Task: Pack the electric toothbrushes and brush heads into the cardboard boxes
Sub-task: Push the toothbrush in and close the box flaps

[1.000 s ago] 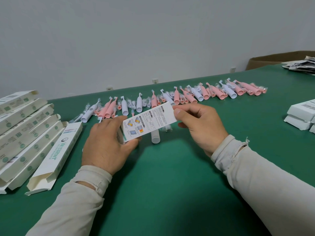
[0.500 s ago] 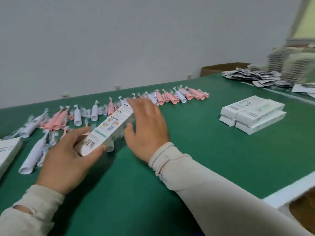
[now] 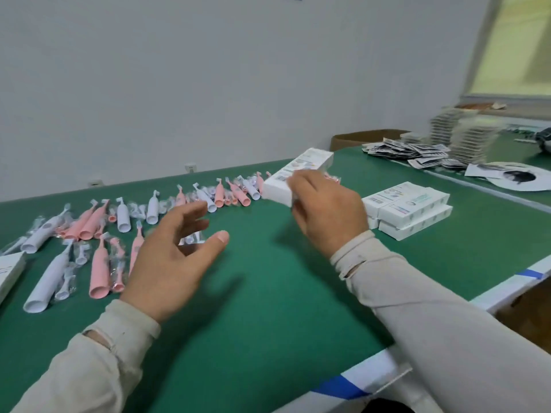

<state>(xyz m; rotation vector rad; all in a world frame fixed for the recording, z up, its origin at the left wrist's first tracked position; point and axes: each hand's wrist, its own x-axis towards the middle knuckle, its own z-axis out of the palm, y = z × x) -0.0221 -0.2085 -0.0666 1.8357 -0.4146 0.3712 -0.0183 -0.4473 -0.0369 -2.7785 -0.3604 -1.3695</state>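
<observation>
My right hand [image 3: 326, 210] grips a white printed cardboard box [image 3: 298, 175] and holds it in the air above the green table [image 3: 268, 308], left of a small stack of closed white boxes [image 3: 408, 211]. My left hand [image 3: 173, 257] hovers over the table with fingers spread and holds nothing. Pink and white electric toothbrush handles [image 3: 98, 269] and brush heads in clear wrap [image 3: 67, 278] lie in rows to its left and along the back. A wrapped brush head [image 3: 190, 238] shows between its fingers.
Another white box [image 3: 7, 269] pokes in at the left edge. Piles of printed leaflets [image 3: 417, 153] and taller paper stacks [image 3: 468, 135] sit at the back right beside a brown carton [image 3: 357, 138]. The table's white edge [image 3: 372, 371] runs close on the right.
My left hand has let go of the box and opened. My right hand has carried the box to the right, toward the stack. My view has swung right.
</observation>
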